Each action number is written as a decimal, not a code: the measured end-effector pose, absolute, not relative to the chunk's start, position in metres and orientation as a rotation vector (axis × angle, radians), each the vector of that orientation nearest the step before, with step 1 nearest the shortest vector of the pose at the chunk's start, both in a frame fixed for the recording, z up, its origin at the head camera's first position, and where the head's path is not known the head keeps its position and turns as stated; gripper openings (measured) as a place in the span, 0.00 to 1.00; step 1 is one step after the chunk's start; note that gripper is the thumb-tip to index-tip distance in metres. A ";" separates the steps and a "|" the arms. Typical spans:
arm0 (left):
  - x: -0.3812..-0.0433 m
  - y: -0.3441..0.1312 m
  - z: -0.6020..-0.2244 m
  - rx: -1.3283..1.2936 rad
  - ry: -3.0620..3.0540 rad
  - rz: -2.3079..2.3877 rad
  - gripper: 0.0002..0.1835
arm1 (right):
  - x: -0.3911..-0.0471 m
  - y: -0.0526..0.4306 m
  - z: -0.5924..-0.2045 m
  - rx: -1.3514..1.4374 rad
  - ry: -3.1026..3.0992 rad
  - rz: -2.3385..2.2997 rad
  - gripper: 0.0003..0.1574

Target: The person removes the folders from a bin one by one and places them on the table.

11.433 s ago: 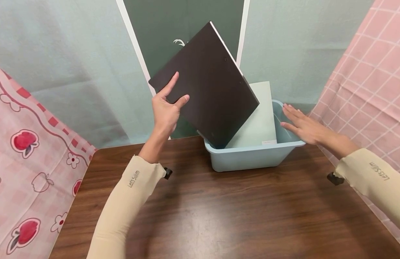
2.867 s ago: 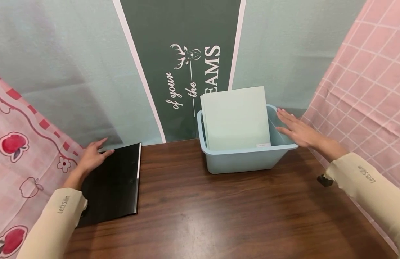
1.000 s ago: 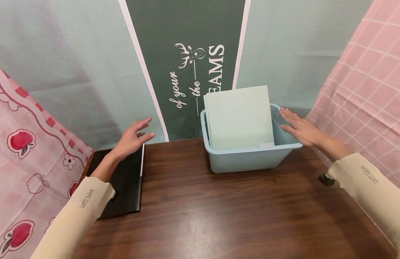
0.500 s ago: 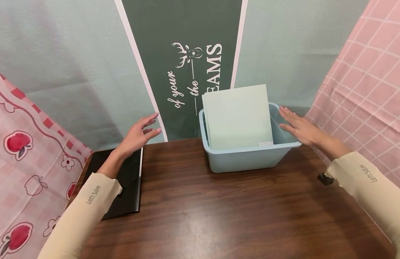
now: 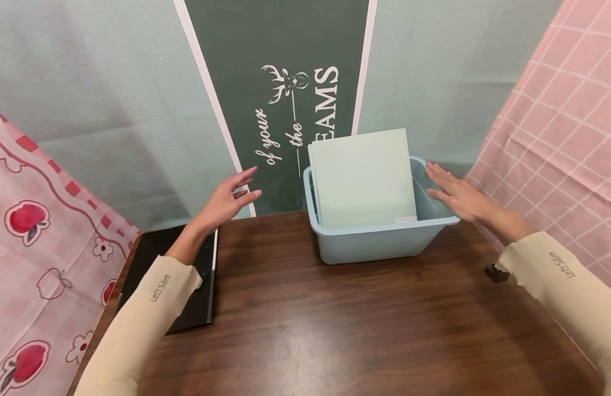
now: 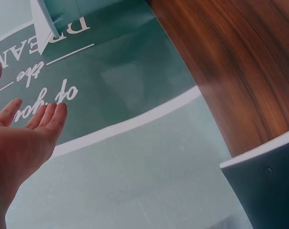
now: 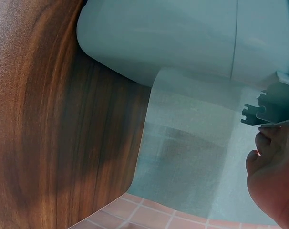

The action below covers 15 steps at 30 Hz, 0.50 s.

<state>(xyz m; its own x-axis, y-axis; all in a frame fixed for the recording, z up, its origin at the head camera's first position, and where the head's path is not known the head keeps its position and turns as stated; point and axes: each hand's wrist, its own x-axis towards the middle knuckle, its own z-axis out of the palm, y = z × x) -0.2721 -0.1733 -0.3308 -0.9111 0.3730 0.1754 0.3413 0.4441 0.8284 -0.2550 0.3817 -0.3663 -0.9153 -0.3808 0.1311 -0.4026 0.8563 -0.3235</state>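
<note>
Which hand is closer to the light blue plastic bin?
Right. The right hand touches the bin at its right end; the left hand hovers to its left, apart from it.

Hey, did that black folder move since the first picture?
Yes: the black folder went left and down. It was tilted up at the blue bin; now it lies on the table, left of the bin.

Curtained nook: wooden table (image 5: 330, 324), lettered backdrop (image 5: 285, 33), apple-print cloth (image 5: 33, 264) at left, pink checked cloth (image 5: 567, 121) at right.
</note>
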 end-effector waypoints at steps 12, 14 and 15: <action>-0.266 -0.151 -0.312 0.716 2.602 1.524 0.34 | -0.256 0.382 -0.367 0.616 -2.972 0.523 0.42; -0.267 -0.148 -0.312 0.729 2.604 1.522 0.34 | -0.256 0.383 -0.367 0.618 -2.973 0.524 0.42; -0.269 -0.146 -0.312 0.740 2.597 1.528 0.34 | -0.256 0.383 -0.368 0.618 -2.974 0.524 0.42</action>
